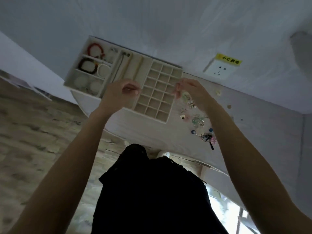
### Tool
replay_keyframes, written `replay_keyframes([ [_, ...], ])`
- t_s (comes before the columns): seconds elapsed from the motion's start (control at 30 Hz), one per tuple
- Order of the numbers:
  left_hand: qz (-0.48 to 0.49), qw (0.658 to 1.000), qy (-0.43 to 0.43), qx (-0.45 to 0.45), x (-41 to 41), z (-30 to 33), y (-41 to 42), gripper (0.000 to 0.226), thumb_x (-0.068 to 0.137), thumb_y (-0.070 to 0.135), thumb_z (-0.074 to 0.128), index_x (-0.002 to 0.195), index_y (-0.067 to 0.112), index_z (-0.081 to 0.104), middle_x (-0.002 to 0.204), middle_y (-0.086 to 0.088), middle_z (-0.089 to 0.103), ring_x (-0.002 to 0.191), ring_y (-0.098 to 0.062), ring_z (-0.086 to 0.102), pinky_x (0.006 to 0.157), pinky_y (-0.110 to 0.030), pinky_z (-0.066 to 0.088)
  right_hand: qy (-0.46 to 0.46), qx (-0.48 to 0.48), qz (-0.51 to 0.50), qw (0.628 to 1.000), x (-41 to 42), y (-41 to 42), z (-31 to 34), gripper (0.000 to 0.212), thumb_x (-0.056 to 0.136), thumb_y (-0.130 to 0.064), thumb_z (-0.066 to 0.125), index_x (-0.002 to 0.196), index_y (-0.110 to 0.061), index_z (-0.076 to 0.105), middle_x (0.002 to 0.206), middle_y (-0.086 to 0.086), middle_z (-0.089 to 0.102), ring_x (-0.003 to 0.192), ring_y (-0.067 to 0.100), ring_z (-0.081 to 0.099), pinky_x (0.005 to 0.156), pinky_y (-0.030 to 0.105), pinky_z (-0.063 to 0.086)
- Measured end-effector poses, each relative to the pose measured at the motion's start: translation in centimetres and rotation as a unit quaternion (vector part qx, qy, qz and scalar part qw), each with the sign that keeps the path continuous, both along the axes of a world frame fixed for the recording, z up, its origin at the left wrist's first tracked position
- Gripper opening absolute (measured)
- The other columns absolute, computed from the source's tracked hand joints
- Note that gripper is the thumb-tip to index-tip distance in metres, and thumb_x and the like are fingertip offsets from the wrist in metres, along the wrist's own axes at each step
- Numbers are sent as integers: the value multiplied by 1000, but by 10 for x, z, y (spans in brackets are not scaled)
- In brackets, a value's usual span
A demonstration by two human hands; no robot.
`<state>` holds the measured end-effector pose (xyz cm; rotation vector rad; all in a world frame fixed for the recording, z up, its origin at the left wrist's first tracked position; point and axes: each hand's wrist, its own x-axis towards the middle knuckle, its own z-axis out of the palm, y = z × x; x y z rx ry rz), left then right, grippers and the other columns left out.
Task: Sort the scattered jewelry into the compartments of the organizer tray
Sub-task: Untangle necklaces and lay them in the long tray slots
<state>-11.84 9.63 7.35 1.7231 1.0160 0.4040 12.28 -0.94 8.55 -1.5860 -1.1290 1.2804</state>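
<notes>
The person stood over the organizer tray [128, 73], both arms stretched out above it. The left hand [121, 92] hovered over the tray's middle with its fingers curled in, thumb and fingertips close together as if pinching something fine; I couldn't tell whether anything was actually between them. The right hand [190, 92] hung at the tray's right edge, fingers bunched downward in a pinch, and again whatever it held was too small to make out.

The risk, to my eye, was a tiny piece slipping from either pinch and dropping into the wrong cell of the grid [158, 92], or bouncing off the table [152, 132], since the cells were small and close-packed.

The grid on the tray's right side looked bare. The long slots [128, 68] in the middle held what seemed to be chains. The left compartments held a red bracelet [95, 49], a dark beaded bracelet [87, 65] and pale ones nearer the front. The loose jewelry [197, 119] lay scattered on the table just right of the tray.
</notes>
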Motion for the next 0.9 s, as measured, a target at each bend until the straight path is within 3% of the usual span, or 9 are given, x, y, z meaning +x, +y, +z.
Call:
replay_keyframes([
  [0.07, 76, 997, 20, 1, -26, -13, 7, 17, 87, 8, 67, 100, 19, 64, 93, 6, 66, 83, 4, 63, 77, -15, 49, 82, -5, -29, 996, -10, 18, 0, 21, 79, -11, 47, 63, -18, 60, 53, -8, 54, 56, 12, 52, 63, 21, 46],
  [0.13, 132, 990, 40, 17, -49, -22, 11, 18, 86, 9, 69, 102, 15, 63, 91, 8, 63, 76, 14, 59, 73, -6, 46, 118, -38, -47, 991, -19, 37, -4, 28, 83, -5, 50, 64, -23, 61, 53, -8, 43, 51, 8, 41, 58, 21, 45],
  [0.2, 169, 984, 49, 18, -66, -29, 15, 17, 84, 11, 72, 96, 18, 62, 85, 11, 62, 70, 12, 59, 72, -7, 47, 94, -64, -57, 992, -23, 54, -9, 25, 93, -3, 49, 77, -18, 60, 51, -12, 41, 49, 3, 41, 62, 20, 50],
  [0.27, 198, 979, 51, 12, -79, -35, 18, 16, 82, 14, 74, 90, 22, 62, 82, 13, 64, 68, 6, 61, 72, -13, 49, 70, -75, -71, 992, -28, 71, -12, 19, 96, -7, 47, 83, -16, 58, 47, -16, 37, 45, 1, 38, 57, 18, 47],
  [0.43, 252, 966, 50, 9, -105, -49, 22, 15, 83, 14, 73, 96, 12, 68, 82, 3, 68, 74, -7, 64, 74, -20, 52, -23, -75, -134, 988, -41, 119, -21, 20, 93, -13, 54, 75, -19, 62, 55, -8, 45, 47, 6, 39, 49, 21, 33],
  [0.57, 246, 968, 54, -3, -108, -54, 20, 16, 83, 12, 72, 98, 12, 68, 81, 7, 66, 72, 4, 60, 73, -10, 48, -114, -58, -127, 984, -51, 152, -31, 17, 91, -17, 55, 76, -20, 63, 64, -5, 59, 56, 8, 53, 57, 24, 43],
  [0.67, 208, 976, 58, -8, -98, -54, 15, 18, 83, 9, 72, 100, 12, 68, 87, 3, 68, 76, -1, 61, 76, -9, 48, -194, -43, -102, 975, -56, 170, -38, 11, 89, -23, 56, 85, -17, 64, 71, -5, 63, 62, 7, 57, 65, 28, 49],
  [0.77, 178, 982, 61, -1, -83, -56, 12, 17, 82, 5, 71, 99, 10, 70, 86, 2, 67, 76, 5, 59, 74, -2, 44, -258, -26, -78, 963, -58, 183, -43, 18, 85, -30, 54, 88, -19, 67, 82, 1, 67, 73, 15, 62, 76, 37, 52],
  [0.9, 210, 976, 63, 11, -64, -59, 13, 16, 81, 3, 70, 95, 11, 69, 83, 5, 65, 71, 8, 57, 70, 0, 41, -316, -16, -59, 947, -59, 196, -47, 25, 85, -29, 51, 91, -11, 68, 84, 5, 69, 78, 24, 66, 77, 40, 54],
])
